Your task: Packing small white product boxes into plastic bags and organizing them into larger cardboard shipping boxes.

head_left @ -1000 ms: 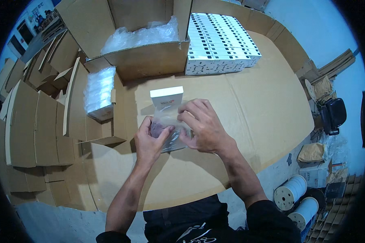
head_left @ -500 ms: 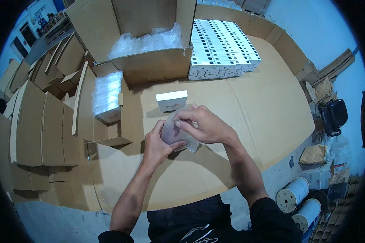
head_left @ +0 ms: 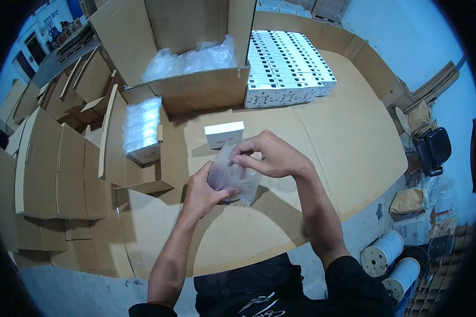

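A: Where are the hands now?

B: Both are at a clear plastic bag (head_left: 244, 184) over the middle of the worktop (head_left: 301, 198). The left hand (head_left: 202, 193) is clamped on its lower left side, thumb across the film. The right hand (head_left: 271, 156) has bent fingers at the upper part; whether they pinch it or have slipped inside, I can't tell.

A: What has changed?

B: A second ago the bag hung lower and flatter, with the right hand beside it. Now it is gathered up and fuller, and the right hand sits higher, near its top.

A: What does that mean for the work?

B: I'd judge the handling is all on the bag for now, probably on parting its film. The white box (head_left: 225, 133) just beyond stands on the worktop, held by neither hand. The bag overlaps its lower edge in view; I can't tell if they touch.

A: Anything inside the bag?

B: A dull patch shows through, maybe just fingers.

A: And around them?

B: A small carton (head_left: 117, 153) with wrapped packs (head_left: 143, 127) to the left, a big carton (head_left: 195, 94) of bubble wrap (head_left: 193, 61) behind, and rows of patterned boxes (head_left: 288, 66) beside that.
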The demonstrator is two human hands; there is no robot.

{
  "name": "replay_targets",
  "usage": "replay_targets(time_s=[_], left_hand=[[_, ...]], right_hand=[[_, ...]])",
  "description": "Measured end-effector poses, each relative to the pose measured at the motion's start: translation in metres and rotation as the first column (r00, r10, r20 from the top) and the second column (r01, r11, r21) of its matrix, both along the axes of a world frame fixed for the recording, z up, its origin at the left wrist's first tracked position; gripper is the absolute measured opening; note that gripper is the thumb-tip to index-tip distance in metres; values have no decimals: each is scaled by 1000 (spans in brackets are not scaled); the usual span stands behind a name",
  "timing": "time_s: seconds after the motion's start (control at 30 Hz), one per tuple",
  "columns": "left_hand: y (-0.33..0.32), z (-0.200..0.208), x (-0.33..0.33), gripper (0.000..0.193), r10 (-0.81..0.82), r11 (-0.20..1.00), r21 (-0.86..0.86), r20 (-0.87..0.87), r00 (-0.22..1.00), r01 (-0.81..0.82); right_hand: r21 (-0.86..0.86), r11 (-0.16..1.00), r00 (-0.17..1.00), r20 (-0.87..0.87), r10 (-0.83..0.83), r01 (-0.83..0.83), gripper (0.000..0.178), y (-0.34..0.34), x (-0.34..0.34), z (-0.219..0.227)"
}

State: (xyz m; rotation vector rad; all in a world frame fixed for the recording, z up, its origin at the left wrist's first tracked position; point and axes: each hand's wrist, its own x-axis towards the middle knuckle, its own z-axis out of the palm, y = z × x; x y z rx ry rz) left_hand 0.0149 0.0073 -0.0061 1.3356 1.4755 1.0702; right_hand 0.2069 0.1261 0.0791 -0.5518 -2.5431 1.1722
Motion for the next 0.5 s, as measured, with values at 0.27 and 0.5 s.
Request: replay_targets(time_s=[0.27, 0.5], left_hand=[[0, 3, -1, 68, 34, 999, 9, 91, 995, -34], [1, 5, -5, 63, 41, 999, -2, 47, 998, -41]], right_hand=[[-455, 875, 729, -541, -420, 166, 21, 22, 5, -31], [-418, 865, 814, -374, -443, 278, 48, 31, 10, -60]])
